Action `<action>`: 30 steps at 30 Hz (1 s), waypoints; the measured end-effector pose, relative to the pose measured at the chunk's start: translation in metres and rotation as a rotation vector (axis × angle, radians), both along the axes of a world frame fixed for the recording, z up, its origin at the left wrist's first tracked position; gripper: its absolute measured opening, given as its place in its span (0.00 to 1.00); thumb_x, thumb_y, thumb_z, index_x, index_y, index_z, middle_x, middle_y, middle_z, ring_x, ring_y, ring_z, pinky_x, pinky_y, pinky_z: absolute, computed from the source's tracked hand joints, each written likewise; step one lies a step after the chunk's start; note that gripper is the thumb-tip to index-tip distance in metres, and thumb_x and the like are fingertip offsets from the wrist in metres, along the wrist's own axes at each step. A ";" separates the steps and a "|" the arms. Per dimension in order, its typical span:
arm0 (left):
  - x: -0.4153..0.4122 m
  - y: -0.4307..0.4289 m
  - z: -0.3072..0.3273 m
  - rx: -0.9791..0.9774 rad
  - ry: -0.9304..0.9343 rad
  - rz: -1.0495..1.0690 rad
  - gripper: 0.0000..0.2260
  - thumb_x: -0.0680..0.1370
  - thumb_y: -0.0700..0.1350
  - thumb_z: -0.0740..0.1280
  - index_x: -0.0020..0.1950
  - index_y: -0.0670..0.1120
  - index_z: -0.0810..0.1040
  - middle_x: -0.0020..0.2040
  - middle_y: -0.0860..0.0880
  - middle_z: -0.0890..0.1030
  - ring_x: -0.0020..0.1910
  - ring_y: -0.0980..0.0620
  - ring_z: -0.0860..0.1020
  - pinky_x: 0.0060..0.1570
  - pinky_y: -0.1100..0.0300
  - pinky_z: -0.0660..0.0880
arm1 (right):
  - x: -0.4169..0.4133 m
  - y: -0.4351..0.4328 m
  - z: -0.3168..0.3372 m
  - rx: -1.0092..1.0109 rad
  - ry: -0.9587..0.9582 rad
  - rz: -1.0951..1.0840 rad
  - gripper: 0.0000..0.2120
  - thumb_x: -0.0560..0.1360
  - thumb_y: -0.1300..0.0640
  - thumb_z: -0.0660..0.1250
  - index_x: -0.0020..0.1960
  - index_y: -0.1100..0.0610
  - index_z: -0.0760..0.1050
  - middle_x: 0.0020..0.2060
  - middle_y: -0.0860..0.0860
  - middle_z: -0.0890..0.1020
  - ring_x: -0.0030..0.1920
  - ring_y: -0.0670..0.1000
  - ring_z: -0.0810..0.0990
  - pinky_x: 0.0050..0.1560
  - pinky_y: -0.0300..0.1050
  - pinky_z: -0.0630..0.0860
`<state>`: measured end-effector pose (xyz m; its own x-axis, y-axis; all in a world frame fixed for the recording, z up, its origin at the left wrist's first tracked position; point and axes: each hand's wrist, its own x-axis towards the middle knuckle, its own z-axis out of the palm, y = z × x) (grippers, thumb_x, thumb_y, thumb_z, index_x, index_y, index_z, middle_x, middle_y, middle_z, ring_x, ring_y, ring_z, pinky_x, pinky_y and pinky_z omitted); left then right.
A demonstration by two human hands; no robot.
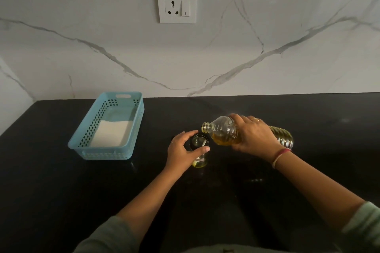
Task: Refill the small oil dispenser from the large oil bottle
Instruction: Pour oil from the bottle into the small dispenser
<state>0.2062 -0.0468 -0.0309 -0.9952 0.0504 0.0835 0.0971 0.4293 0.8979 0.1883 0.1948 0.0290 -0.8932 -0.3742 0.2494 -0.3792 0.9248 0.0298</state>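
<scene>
On the black counter [308, 113], left hand [181, 153] wrapped around the upright, open-topped dispenser [199, 150], right hand [253, 136] gripping the bottle [224, 131] tipped nearly flat, its uncapped mouth just above the dispenser's rim, oil pooled toward the neck; blue basket [109, 127] stands well left.
</scene>
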 end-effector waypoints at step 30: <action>0.002 0.001 -0.002 0.007 0.024 0.030 0.30 0.65 0.60 0.75 0.65 0.56 0.75 0.68 0.51 0.72 0.72 0.54 0.63 0.68 0.43 0.65 | 0.007 0.004 0.005 0.123 -0.019 -0.033 0.40 0.64 0.37 0.71 0.69 0.52 0.60 0.56 0.52 0.80 0.54 0.55 0.79 0.56 0.52 0.75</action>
